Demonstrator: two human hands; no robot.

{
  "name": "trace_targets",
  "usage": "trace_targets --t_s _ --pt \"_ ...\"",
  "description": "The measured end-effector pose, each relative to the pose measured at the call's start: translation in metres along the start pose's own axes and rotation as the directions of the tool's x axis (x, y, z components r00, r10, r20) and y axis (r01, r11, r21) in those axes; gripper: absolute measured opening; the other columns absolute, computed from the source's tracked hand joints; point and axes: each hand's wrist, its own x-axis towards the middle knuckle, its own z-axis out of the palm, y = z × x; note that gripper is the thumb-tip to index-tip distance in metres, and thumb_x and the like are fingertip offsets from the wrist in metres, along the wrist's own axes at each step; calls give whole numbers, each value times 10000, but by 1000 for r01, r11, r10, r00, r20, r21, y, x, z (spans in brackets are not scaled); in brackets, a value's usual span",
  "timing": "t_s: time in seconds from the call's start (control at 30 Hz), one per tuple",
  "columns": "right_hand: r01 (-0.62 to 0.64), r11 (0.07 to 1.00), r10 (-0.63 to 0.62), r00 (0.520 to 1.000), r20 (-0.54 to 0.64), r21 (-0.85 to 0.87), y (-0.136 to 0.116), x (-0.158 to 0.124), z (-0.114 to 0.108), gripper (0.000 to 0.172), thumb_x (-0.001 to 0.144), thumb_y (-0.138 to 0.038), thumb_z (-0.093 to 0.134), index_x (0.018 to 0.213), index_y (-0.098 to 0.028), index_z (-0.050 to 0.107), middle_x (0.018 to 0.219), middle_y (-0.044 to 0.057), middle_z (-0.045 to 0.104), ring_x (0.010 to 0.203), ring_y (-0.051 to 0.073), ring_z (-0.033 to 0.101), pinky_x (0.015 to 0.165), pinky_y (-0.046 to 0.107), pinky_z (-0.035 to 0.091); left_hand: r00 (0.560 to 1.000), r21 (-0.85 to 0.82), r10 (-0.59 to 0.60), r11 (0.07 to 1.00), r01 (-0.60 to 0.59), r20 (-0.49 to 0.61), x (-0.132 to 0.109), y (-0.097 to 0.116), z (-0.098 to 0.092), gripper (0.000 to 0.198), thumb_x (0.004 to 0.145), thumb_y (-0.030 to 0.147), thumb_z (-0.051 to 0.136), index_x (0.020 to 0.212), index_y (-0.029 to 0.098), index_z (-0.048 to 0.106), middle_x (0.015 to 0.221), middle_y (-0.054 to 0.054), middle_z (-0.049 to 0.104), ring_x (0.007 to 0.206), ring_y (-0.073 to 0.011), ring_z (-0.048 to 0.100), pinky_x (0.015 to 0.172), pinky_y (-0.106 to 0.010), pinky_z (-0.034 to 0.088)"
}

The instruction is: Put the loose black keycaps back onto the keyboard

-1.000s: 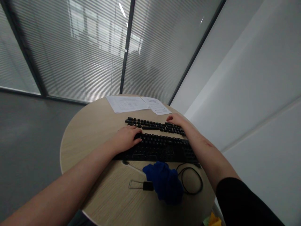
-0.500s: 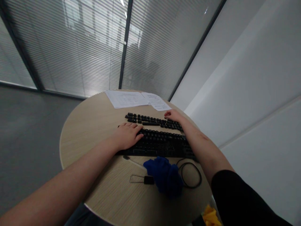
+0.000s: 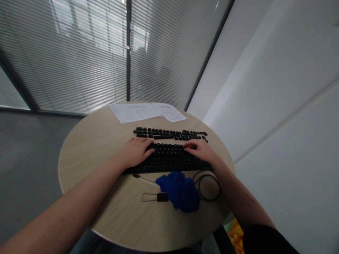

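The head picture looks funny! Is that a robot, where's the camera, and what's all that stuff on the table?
No robot here: those are a person's own bare hands. The camera sits on their head, looking forward and down. The left hand rests on the left end of a black keyboard. The right hand has its fingertips at the keyboard's top edge; whether they pinch a tiny key is too small to tell. Beyond lie loose black keys in rows, then papers. Nearer on the table are a crumpled blue cloth, a looped black cable and a wire tool with a black handle.
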Motion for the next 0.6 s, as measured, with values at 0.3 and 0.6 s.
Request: trace_targets --t_s 0.3,0.6 --pt "65 995 -57 993 101 -81 -4 -1 8 214 879 -172 711 1082 -209 766 996 44 789 839 166 719 806 284 521 999 -105 29 994 -32 -27 1 -12 -6 594 994 509 341 1362 135 620 1337 -150 667 1247 -311 604 1114 -447 438" --pt "89 993 -80 991 108 -79 -7 -1 14 241 883 -152 706 1111 -201 766 1001 44 803 868 171 749 812 269 533 999 -188 26 982 -31 -31 -1 -11 -11 587 980 527 355 1326 147 639 1320 -145 681 1227 -303 626 1101 -456 464"
